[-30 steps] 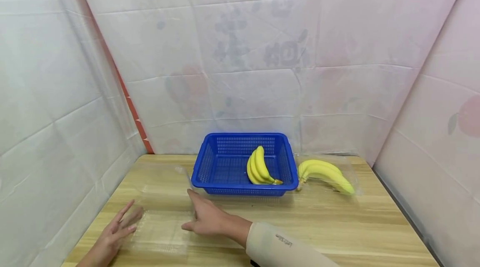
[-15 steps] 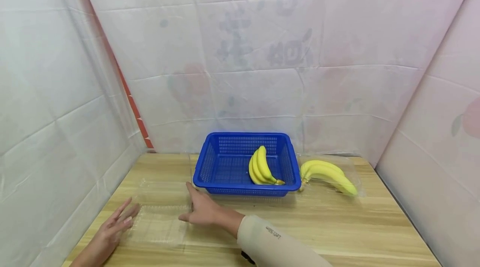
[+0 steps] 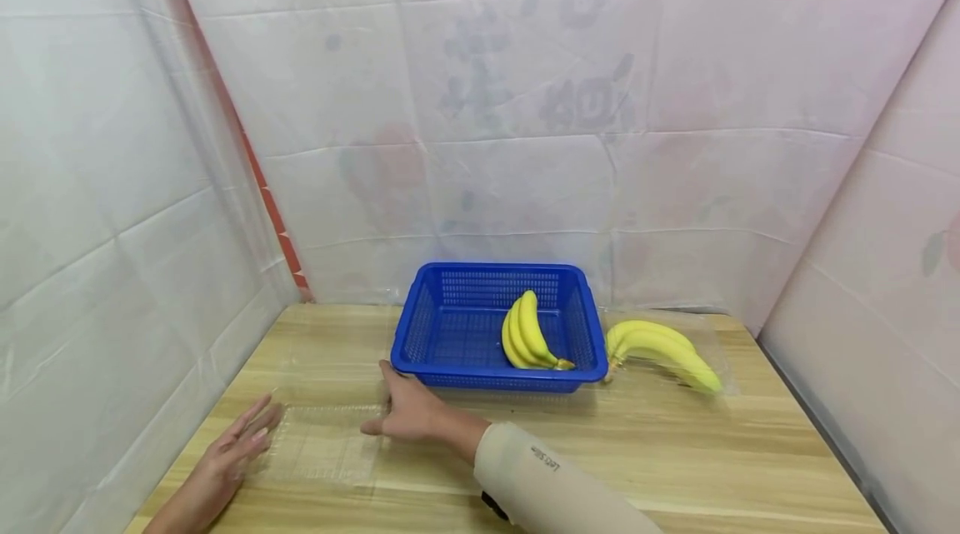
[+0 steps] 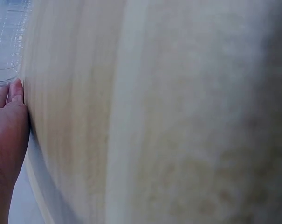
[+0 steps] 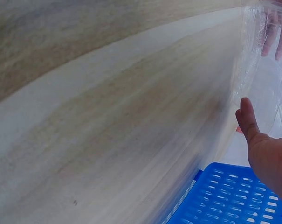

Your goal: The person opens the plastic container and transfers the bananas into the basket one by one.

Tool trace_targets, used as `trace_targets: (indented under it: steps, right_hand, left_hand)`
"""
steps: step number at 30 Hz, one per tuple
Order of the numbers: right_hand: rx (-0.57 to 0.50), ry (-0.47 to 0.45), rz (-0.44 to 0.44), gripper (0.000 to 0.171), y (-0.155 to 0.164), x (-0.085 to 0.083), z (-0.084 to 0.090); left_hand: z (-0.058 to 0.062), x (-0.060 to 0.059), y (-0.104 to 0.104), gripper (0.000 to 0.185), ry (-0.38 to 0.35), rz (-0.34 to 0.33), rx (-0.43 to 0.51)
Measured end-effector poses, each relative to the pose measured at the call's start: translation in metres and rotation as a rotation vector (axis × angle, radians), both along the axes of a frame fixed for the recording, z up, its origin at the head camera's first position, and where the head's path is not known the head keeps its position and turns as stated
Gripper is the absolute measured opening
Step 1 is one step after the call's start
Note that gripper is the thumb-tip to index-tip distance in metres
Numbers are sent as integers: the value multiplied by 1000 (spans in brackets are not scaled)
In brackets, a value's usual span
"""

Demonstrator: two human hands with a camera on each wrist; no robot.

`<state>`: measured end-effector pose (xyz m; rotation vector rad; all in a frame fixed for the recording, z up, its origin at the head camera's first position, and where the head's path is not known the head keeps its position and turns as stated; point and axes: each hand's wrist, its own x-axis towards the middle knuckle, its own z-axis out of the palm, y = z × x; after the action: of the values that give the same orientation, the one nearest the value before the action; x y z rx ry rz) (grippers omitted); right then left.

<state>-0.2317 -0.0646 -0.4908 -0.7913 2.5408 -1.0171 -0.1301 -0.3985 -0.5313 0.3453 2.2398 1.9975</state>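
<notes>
An unlidded clear plastic clamshell box (image 3: 326,444) lies on the table at the left in the head view, its see-through lid (image 3: 337,342) folded back toward the wall. My left hand (image 3: 219,466) is at the box's left side, fingers extended against it; the left wrist view shows the fingertips at a corner of the clear box (image 4: 8,44). At the opposite side is my right hand (image 3: 412,411), thumb and fingers spread along the edge. In the right wrist view, the right hand (image 5: 270,156) has its thumb standing apart. Nothing is visible inside the box.
A blue plastic basket (image 3: 498,376) stands mid-table at the back, holding a bunch of bananas (image 3: 527,332). To its right, another bunch of bananas (image 3: 663,348) lies in clear plastic. White sheeting (image 3: 525,101) encloses the back and sides of the wooden table (image 3: 637,467).
The clear lid has swung back and lies flatter behind the box. Both hands remain at the box's sides, while the head view has shifted slightly left.
</notes>
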Motion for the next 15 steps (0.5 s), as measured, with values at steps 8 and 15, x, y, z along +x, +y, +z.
trace_targets:
  steps: [8, 15]
  right_hand:
    - [5, -17, -1, 113, 3, -1, 0]
    - [-22, -62, 16, 112, 4, -4, -4]
  left_hand:
    - [0, -1, 2, 61, -52, 37, -50]
    - [0, -3, 2, 63, -84, 88, -100]
